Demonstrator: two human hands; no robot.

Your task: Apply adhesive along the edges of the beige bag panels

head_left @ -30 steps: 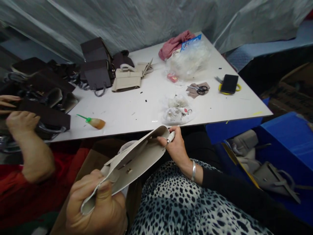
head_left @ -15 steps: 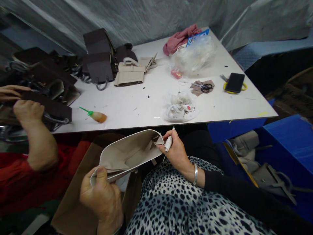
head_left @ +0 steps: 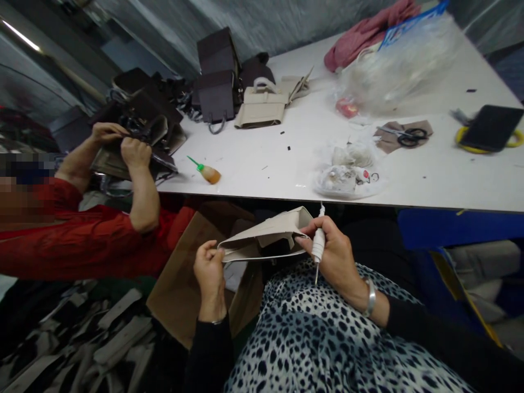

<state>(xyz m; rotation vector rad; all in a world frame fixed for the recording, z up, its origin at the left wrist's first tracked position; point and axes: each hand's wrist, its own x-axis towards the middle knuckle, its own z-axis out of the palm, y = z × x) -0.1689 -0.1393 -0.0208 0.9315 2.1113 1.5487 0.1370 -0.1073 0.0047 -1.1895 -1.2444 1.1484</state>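
A beige handbag (head_left: pixel 262 239) is held over my lap, below the near edge of the white table (head_left: pixel 266 158). My left hand (head_left: pixel 209 273) pinches its left end. My right hand (head_left: pixel 333 254) grips its right end and also holds a small white-wrapped pointed tool (head_left: pixel 318 244), tip pointing down. The bag's mouth is nearly flat, seen edge-on.
A person in red sleeves (head_left: pixel 82 240) works on a dark bag (head_left: pixel 135 142) at the left. On the table lie a glue bottle (head_left: pixel 207 172), bags of hardware (head_left: pixel 347 174), scissors (head_left: pixel 405 136), a phone (head_left: pixel 491 126), beige and dark handbags (head_left: pixel 262 106). A cardboard box (head_left: pixel 184 278) stands by my knees.
My view swung left and down. The beige bag has turned from showing its open inside to lying nearly flat between my hands. My left hand shifted along its end.
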